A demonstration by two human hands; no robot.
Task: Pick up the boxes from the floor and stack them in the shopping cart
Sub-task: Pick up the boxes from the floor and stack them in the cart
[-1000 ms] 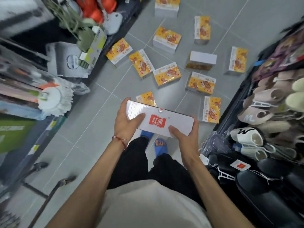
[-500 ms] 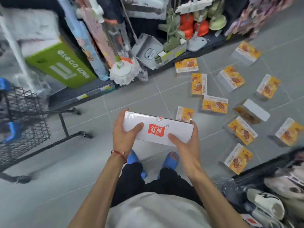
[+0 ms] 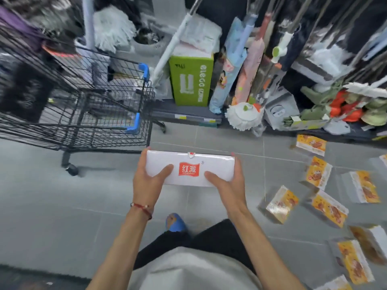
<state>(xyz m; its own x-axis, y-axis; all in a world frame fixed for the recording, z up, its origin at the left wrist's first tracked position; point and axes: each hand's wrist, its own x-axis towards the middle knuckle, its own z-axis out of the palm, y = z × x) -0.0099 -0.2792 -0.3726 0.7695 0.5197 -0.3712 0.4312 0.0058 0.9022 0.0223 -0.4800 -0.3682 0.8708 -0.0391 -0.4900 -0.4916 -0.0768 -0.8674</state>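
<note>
We hold the white box [image 3: 189,170] by its ends, left hand [image 3: 146,183] and right hand [image 3: 229,186] both clamped on it. The cart [image 3: 117,130] stands beyond the left hand; other boxes [image 3: 281,204] lie right of the grip.

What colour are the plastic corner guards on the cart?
Blue. The corner guards on the cart show best in the head view, the only one given.

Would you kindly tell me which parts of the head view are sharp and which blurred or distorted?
Head view: the white box and the left hand and right hand gripping it are sharp; the shopping cart and the yellow boxes on the floor are smeared by motion blur; wide-angle distortion bends the frame's edges.
</note>
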